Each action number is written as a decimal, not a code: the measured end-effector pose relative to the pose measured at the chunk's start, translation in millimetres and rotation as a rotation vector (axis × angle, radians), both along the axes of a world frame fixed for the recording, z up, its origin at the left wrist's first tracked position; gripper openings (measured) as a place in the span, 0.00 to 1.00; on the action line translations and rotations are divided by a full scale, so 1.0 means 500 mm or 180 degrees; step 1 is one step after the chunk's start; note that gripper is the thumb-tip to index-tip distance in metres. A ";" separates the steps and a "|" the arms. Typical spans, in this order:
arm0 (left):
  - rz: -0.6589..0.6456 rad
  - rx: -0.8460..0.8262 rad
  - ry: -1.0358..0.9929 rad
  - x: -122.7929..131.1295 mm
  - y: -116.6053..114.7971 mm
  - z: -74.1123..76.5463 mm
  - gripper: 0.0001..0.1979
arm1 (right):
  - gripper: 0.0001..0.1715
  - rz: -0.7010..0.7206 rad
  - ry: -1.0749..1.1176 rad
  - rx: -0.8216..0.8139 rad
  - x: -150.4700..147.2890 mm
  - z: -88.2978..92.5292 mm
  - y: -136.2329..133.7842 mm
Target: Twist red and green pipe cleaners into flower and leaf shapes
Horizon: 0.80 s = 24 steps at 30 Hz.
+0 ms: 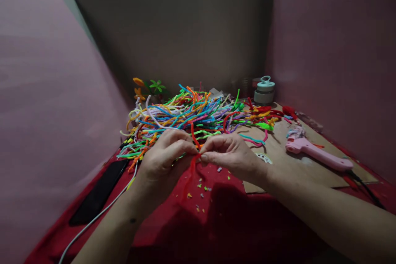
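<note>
A red pipe cleaner (pixel 192 169) is pinched between my two hands above the front of the table. My left hand (pixel 168 152) closes its thumb and fingers on it from the left. From the right, the thumb and forefinger of my right hand (pixel 230 153) pinch it at almost the same spot. One red end rises above the fingertips, and another hangs below them, blurred. Just beyond my hands lies a large tangled heap of pipe cleaners (pixel 182 111) in many colours.
A black phone (pixel 99 192) and a white cable (pixel 93 220) lie at left. On the cardboard (pixel 275 173) at right rests a pink glue gun (pixel 318 154) with a black cord. A lidded bottle (pixel 265 90) stands behind. Small coloured scraps dot the red cloth (pixel 198 231). Walls rise on three sides.
</note>
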<state>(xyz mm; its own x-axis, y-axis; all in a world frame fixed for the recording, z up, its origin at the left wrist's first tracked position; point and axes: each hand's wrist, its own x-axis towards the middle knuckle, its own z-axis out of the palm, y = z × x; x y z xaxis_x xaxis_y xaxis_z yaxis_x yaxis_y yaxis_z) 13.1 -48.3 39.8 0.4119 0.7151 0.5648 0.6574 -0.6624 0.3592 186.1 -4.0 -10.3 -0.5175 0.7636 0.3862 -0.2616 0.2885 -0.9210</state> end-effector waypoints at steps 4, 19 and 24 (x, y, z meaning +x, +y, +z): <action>0.0067 -0.0603 -0.0131 0.006 0.004 -0.003 0.07 | 0.04 -0.0222 -0.0188 0.0305 0.000 -0.003 -0.005; 0.0213 -0.1757 -0.1152 0.025 0.048 -0.034 0.10 | 0.05 -0.0894 -0.0258 0.0254 -0.009 -0.010 0.010; 0.0141 -0.2033 -0.1837 0.008 0.070 -0.050 0.10 | 0.08 0.0064 0.0289 -0.1055 -0.005 -0.013 0.031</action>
<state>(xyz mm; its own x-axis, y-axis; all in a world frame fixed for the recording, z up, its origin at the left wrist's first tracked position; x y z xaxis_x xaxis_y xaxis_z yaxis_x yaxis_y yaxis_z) 16.8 -13.1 14.7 0.1485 0.9757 0.1613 0.2779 -0.1977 0.9401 183.7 11.5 -16.6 -0.5086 0.8452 0.1641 -0.3494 -0.0285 -0.9365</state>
